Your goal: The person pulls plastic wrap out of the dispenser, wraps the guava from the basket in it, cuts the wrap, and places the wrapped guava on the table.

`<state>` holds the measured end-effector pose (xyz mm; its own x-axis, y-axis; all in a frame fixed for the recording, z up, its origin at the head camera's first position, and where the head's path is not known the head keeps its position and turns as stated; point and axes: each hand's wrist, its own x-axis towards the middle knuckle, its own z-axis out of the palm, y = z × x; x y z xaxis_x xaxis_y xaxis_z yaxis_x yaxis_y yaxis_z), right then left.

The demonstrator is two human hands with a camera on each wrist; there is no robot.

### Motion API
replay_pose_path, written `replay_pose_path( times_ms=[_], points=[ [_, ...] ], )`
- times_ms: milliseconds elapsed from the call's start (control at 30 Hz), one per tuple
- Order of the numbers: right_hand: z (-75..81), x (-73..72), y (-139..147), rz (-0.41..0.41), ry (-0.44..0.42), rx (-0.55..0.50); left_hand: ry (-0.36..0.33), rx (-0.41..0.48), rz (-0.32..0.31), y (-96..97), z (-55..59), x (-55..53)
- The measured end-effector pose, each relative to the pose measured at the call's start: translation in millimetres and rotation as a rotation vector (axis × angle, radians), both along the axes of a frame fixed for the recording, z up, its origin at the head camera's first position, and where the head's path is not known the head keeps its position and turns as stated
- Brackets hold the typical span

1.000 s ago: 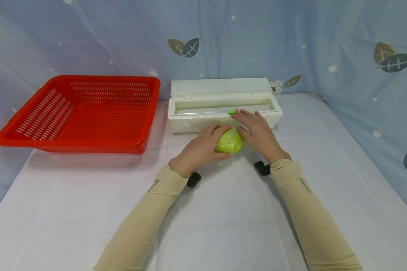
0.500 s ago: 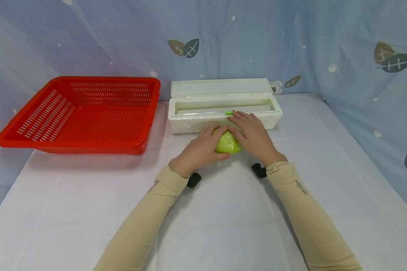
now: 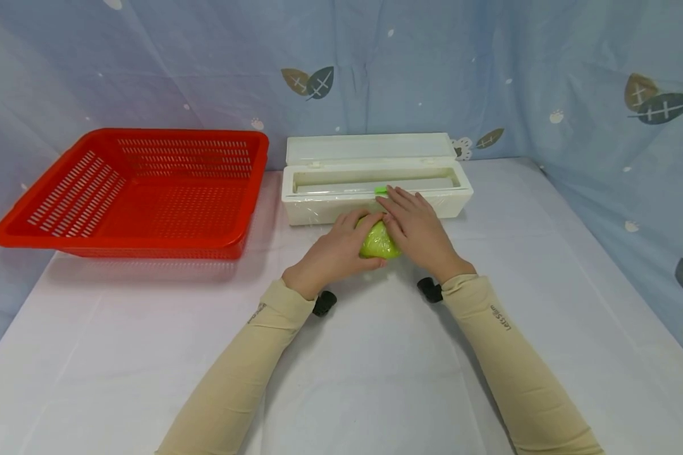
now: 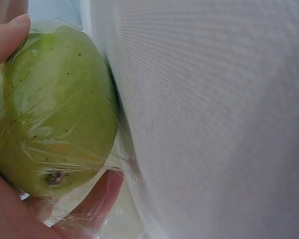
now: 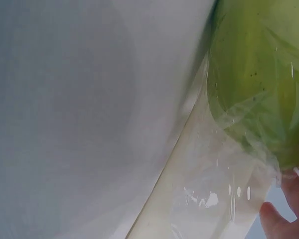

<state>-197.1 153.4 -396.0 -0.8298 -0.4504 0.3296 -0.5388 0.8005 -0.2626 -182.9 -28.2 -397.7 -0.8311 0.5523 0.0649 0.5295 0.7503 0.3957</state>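
A green pear (image 3: 380, 243) wrapped in clear cling film rests on the table in front of the white film dispenser (image 3: 319, 210). My left hand (image 3: 337, 251) curls round its left side; the left wrist view shows the speckled skin and dark end of the pear (image 4: 65, 109) under creased film. My right hand (image 3: 420, 234) lies with fairly straight fingers over the dispenser's front edge, its fingertips at the green slide cutter (image 3: 381, 190) and its thumb beside the pear. In the right wrist view, clear film (image 5: 224, 174) stretches between the pear and the dispenser.
A red perforated basket (image 3: 165, 240) stands at the left. The dispenser's lid (image 3: 370, 148) is raised at the back, with a roll inside. White cloth (image 3: 370, 379) covers the table, and a blue leaf-print curtain (image 3: 404, 63) hangs behind.
My right hand has moved a little left, and the green slide cutter has shifted left along the dispenser's edge with it. My left hand stays round the pear, nearly still.
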Motion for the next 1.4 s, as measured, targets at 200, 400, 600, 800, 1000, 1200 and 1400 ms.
replay_pose_path(
  times_ms=[200,400,600,800,1000,1200,1400],
  points=[
    [-1.2,1.1,-6.0,0.019,-0.012,0.046,-0.015,-0.008,0.009,-1.3,-0.9,-0.8],
    [1.7,4.5,-6.4,0.006,-0.053,0.071,0.0,0.001,-0.002,-1.6,-2.1,-1.3],
    [3.6,5.5,-6.7,-0.007,-0.098,0.057,-0.016,0.022,-0.005,-2.3,-1.4,-0.2],
    [4.1,5.8,-6.4,0.021,-0.117,0.014,-0.011,0.022,-0.015,-3.7,-1.8,0.0],
    [1.5,4.6,-5.3,0.023,-0.16,-0.017,0.001,0.004,-0.018,-3.9,-2.5,-0.8],
    [-0.2,2.8,-3.5,0.032,-0.201,-0.06,0.019,0.006,-0.028,-2.8,-2.8,-2.1],
    [-1.1,-1.5,-3.9,0.021,-0.263,-0.143,0.033,0.021,-0.029,-3.8,-4.4,-2.0]
  ],
)
